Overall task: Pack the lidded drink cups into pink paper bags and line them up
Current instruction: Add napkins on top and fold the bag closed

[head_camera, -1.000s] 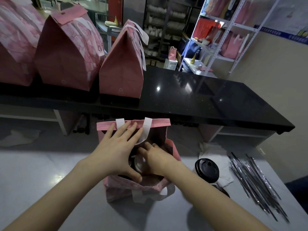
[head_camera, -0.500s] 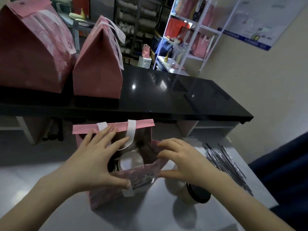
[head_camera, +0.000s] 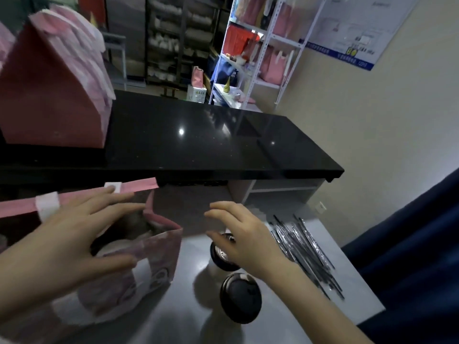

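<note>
An open pink paper bag (head_camera: 159,259) stands on the grey table at the left, and a lidded cup (head_camera: 113,248) shows inside it. My left hand (head_camera: 74,244) spans the bag's mouth, thumb on the near wall, fingers spread over the opening. My right hand (head_camera: 246,234) hovers with fingers apart just above a black-lidded cup (head_camera: 221,256) to the right of the bag. A second black-lidded cup (head_camera: 240,297) stands nearer to me. A closed pink bag (head_camera: 52,95) sits on the black counter.
The black counter (head_camera: 198,145) runs across behind the table. Several wrapped straws (head_camera: 305,249) lie at the table's right end. A dark blue cloth (head_camera: 409,256) is at the far right. White shelves (head_camera: 260,45) with pink bags stand at the back.
My right hand left the bag and moved right, over the lidded cup on the table. The view swung right. My left hand stays on the bag's mouth.
</note>
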### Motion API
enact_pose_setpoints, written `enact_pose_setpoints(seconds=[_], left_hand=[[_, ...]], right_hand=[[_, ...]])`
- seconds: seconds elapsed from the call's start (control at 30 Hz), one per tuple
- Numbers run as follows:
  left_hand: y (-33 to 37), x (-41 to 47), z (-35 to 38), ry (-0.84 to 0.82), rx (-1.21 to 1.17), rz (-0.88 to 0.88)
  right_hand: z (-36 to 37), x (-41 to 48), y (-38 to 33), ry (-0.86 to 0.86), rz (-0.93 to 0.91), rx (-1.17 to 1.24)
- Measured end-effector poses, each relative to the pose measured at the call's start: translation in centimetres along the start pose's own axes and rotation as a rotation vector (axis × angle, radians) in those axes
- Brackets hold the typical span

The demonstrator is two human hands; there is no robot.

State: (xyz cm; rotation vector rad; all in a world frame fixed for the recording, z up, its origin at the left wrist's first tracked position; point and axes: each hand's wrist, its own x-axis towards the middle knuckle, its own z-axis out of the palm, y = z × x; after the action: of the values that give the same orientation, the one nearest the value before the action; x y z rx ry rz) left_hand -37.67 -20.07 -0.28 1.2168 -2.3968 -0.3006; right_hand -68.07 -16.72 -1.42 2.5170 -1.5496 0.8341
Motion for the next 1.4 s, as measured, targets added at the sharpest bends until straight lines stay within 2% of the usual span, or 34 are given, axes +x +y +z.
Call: enact_pose_setpoints(seconds=[0.07, 0.17, 0.3, 0.4, 0.53, 0.7, 0.87, 0.97, 1.1, 1.2, 1.4], left_hand=[[3.5, 2.3, 1.3, 0.009, -0.089, 0.025], [8.2, 7.0, 4.6, -0.063, -0.119, 0.045], [12.2, 13.8, 10.9, -0.207, -0.113, 0.052], [12.8, 18.1, 15.9, -0.345, -0.054, 0.015], [12.1, 21.8, 21.7, -0.516, -0.031, -0.021], [10.8, 24.5, 26.1, -0.603, -0.005, -0.067], [9.5, 25.8, 28.7, -0.645, -0.035, -0.116], [8.8, 25.9, 29.3, -0.646, -0.098, -0.135], [8.6, 25.6, 29.2, -0.567, -0.174, -0.128], [9.0, 25.4, 28.8, -0.494, -0.212, -0.122], [10.1, 24.9, 28.4, -0.449, -0.254, -0.119]], right_hand=[[-1.0, -1.1, 4.3, -0.105, 0.132, -0.007], [-1.4, -2.9, 11.3, -0.369, 0.343, -0.078], [-0.4, -5.0, 18.2, -0.499, 0.487, -0.069], [1.4, -5.8, 21.5, -0.567, 0.519, -0.052], [4.6, -5.7, 23.9, -0.600, 0.448, -0.039], [7.7, -4.9, 25.9, -0.632, 0.414, -0.097], [9.3, -4.7, 27.2, -0.577, 0.456, -0.034], [9.2, -5.1, 27.4, -0.489, 0.502, 0.150], [8.2, -6.2, 27.1, -0.348, 0.561, 0.343], [7.5, -7.0, 26.6, -0.254, 0.563, 0.387], [6.6, -7.8, 26.0, -0.137, 0.537, 0.362]])
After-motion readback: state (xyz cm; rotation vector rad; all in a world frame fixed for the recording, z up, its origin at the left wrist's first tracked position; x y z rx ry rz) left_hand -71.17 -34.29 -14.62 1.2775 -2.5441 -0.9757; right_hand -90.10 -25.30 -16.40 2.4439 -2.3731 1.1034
